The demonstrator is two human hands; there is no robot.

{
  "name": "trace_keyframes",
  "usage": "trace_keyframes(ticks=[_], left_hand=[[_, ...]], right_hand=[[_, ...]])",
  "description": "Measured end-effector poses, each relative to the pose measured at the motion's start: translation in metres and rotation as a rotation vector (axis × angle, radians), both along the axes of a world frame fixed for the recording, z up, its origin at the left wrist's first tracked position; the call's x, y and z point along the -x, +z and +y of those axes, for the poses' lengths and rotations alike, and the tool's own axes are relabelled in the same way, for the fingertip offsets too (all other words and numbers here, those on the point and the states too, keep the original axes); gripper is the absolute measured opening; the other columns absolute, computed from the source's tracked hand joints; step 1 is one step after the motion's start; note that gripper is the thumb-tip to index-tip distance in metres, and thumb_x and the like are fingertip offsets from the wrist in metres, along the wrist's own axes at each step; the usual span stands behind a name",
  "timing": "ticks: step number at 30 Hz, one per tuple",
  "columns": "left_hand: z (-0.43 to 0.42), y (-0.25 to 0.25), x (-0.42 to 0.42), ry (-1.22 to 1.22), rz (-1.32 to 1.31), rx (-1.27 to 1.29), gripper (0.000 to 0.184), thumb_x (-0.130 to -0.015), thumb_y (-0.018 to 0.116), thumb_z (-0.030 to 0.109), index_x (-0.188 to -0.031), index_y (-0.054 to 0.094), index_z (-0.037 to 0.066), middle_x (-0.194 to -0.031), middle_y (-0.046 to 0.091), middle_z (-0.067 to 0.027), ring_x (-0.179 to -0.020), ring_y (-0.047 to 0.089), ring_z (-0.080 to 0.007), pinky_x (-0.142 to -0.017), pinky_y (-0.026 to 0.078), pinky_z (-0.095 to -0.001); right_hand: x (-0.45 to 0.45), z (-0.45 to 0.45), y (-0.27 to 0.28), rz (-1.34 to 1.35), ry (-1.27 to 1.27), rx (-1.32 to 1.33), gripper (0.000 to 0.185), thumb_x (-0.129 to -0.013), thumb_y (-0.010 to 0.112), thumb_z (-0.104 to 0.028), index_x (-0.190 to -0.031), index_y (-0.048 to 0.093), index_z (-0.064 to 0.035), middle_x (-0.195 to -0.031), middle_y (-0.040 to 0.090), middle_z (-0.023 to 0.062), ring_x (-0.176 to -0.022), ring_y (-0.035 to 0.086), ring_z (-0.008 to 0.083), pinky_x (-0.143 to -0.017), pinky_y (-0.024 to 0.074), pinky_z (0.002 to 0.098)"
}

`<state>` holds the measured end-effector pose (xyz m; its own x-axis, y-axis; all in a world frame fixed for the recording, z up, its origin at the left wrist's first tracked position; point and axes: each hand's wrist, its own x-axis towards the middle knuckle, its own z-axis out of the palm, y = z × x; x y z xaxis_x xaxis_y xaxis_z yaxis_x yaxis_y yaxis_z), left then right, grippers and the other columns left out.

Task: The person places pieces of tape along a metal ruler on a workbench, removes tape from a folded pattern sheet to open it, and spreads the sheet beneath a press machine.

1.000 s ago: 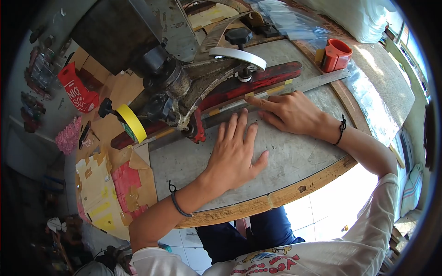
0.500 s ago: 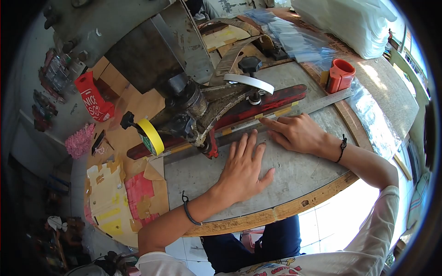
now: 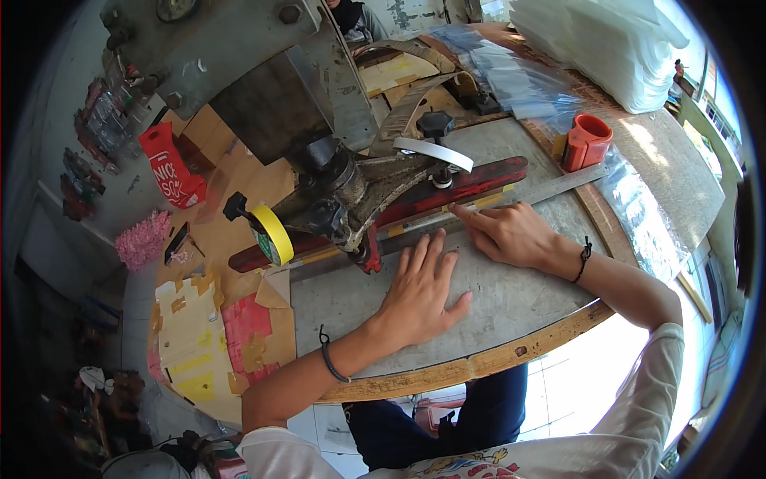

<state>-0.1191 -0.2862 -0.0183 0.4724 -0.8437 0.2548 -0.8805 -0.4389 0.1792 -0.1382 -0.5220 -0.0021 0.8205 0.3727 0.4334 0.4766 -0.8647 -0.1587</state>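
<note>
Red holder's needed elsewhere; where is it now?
In the head view, the red holder stands upper right, beside the right end of the metal strip.

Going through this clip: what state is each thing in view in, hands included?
Left hand: palm down, fingers extended.
Right hand: index finger extended, other fingers bent.
Metal strip: lying flat.
Red bar: lying lengthwise; whether pressed down, cannot tell.
Yellow tape roll: hung on the machine.
White tape roll: hung, tilted.
Red holder: upright, open-topped.
</note>
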Motion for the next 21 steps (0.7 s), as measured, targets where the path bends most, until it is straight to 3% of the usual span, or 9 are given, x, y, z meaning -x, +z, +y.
trace_keyframes(ticks=[3, 7, 9, 11, 16, 21], left_hand=[[0.000, 0.001, 0.000, -0.006, -0.010, 0.000, 0.064, -0.090, 0.062, 0.039, -0.133, 0.044, -0.006, -0.148, 0.034, -0.0333, -0.138, 0.032, -0.0479, -0.111, 0.028, -0.0596], [0.001, -0.003, 0.001, 0.006, -0.038, 0.019, 0.064, -0.090, 0.062, 0.039, -0.133, 0.044, -0.005, -0.148, 0.033, -0.0333, -0.137, 0.032, -0.0477, -0.111, 0.028, -0.0593], [0.000, -0.003, 0.001, -0.002, -0.033, 0.016, 0.063, -0.091, 0.061, 0.039, -0.133, 0.044, -0.005, -0.149, 0.033, -0.0333, -0.137, 0.033, -0.0475, -0.111, 0.028, -0.0590], [0.000, -0.002, 0.000, -0.003, -0.034, 0.008, 0.063, -0.091, 0.061, 0.039, -0.133, 0.044, -0.005, -0.149, 0.032, -0.0334, -0.137, 0.033, -0.0473, -0.111, 0.028, -0.0588], [0.000, 0.000, 0.001, 0.002, -0.009, -0.021, 0.062, -0.090, 0.062, 0.038, -0.132, 0.044, -0.004, -0.149, 0.031, -0.0334, -0.138, 0.031, -0.0471, -0.111, 0.027, -0.0588], [0.001, 0.000, 0.002, -0.014, 0.017, -0.005, 0.062, -0.090, 0.062, 0.037, -0.133, 0.044, -0.003, -0.150, 0.030, -0.0332, -0.138, 0.030, -0.0475, -0.111, 0.026, -0.0593]], right_hand=[[-0.001, -0.001, -0.004, -0.060, 0.000, 0.003, 0.045, -0.088, 0.061, -0.015, -0.132, 0.061, -0.0069, -0.076, 0.069, 0.0119, -0.065, 0.068, 0.0296, -0.057, 0.0551, 0.0402], [0.005, -0.007, 0.009, -0.237, 0.402, -0.073, 0.038, -0.088, 0.064, -0.011, -0.126, 0.064, -0.0094, -0.071, 0.061, 0.0057, -0.054, 0.059, 0.0231, -0.050, 0.0490, 0.0352], [0.025, -0.004, 0.060, -0.416, 0.635, -0.020, 0.032, -0.089, 0.064, -0.008, -0.121, 0.065, -0.0106, -0.068, 0.053, 0.0003, -0.051, 0.052, 0.0174, -0.045, 0.0429, 0.0317], [0.058, -0.011, 0.106, -0.620, 0.650, -0.167, 0.009, -0.095, 0.064, -0.016, -0.103, 0.066, -0.0113, -0.074, 0.048, -0.0004, -0.054, 0.045, 0.0137, -0.044, 0.0371, 0.0291], [0.132, -0.081, 0.120, -1.017, -0.056, -0.459, 0.012, -0.096, 0.062, -0.017, -0.105, 0.065, -0.0105, -0.079, 0.050, 0.0008, -0.060, 0.047, 0.0147, -0.049, 0.0379, 0.0302], [0.169, -0.154, 0.087, -0.943, -0.623, -0.545, 0.014, -0.097, 0.059, -0.019, -0.108, 0.064, -0.0098, -0.083, 0.051, 0.0020, -0.066, 0.048, 0.0156, -0.055, 0.0388, 0.0314]])
